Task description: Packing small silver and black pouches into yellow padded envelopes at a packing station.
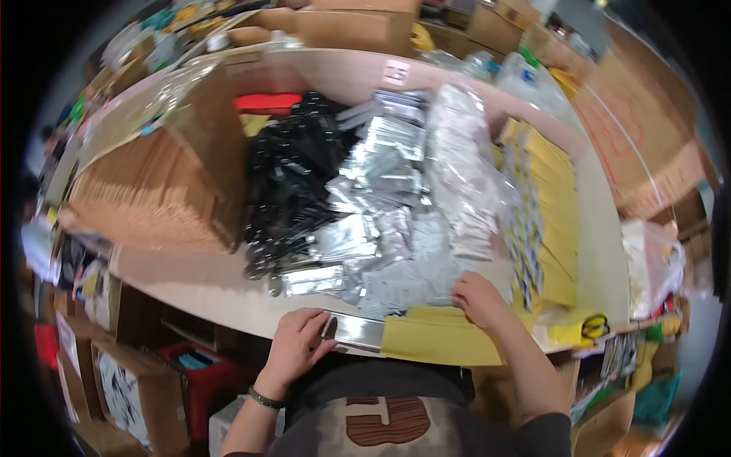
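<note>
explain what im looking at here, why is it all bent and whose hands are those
This is one picture from a wide fisheye camera worn on a person's head, looking down at their own work. That lens bends straight edges, so the table looks curved.

The two hands are that person's own, coming in from the bottom edge. The left hand holds one end of a flat silver packet at the table's near edge. The right hand rests on a yellow envelope beside it.

On the table lie heaps of goods: black packets, silver foil pouches, clear plastic bags, and a row of yellow envelopes. To the left stands a stack of brown cardboard sheets. Cardboard boxes surround the table.
</note>
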Demonstrator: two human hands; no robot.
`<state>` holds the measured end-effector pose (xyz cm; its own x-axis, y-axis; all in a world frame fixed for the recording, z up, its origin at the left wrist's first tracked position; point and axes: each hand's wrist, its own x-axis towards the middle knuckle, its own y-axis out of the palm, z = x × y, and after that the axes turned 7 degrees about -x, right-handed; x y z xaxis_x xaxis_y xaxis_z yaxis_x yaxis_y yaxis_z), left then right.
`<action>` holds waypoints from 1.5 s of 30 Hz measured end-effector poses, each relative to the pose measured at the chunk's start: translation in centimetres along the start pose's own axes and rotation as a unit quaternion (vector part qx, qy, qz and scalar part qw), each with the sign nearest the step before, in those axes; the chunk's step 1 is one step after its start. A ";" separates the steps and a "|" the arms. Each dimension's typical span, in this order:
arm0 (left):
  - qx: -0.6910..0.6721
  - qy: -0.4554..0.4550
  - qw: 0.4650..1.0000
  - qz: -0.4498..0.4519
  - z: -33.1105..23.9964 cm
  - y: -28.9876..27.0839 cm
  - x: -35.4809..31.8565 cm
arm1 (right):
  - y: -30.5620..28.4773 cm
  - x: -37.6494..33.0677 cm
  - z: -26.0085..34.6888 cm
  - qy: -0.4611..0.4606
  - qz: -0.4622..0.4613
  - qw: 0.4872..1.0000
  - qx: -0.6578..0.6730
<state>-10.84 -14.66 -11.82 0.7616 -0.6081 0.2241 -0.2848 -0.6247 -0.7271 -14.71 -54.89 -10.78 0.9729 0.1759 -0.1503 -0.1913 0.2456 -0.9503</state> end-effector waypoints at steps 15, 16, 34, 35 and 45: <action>0.179 -0.088 0.965 -0.169 9.0 -3.0 6.2 | 2.2 16.2 12.4 -0.265 -0.232 0.933 -0.077; 0.172 -0.095 0.966 -0.166 9.1 -3.1 5.9 | 1.9 15.7 12.2 -0.250 -0.184 0.946 -0.093; -0.288 -0.266 0.891 -0.229 9.6 -3.6 1.1 | -1.5 11.2 10.4 -0.079 -0.269 0.959 -0.030; -0.289 -0.271 0.890 -0.227 9.4 -3.1 0.3 | -2.3 10.8 10.4 -0.062 -0.256 0.963 -0.052; -0.466 -0.328 0.782 -0.253 6.6 -1.2 -1.5 | -4.1 6.3 14.6 0.091 -0.305 0.928 0.193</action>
<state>-7.81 -9.72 -15.54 0.9616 0.0234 -0.2733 0.0818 -0.9755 0.2040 -9.67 -40.88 -3.84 0.9149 -0.2631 0.3062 0.4036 0.5753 -0.7114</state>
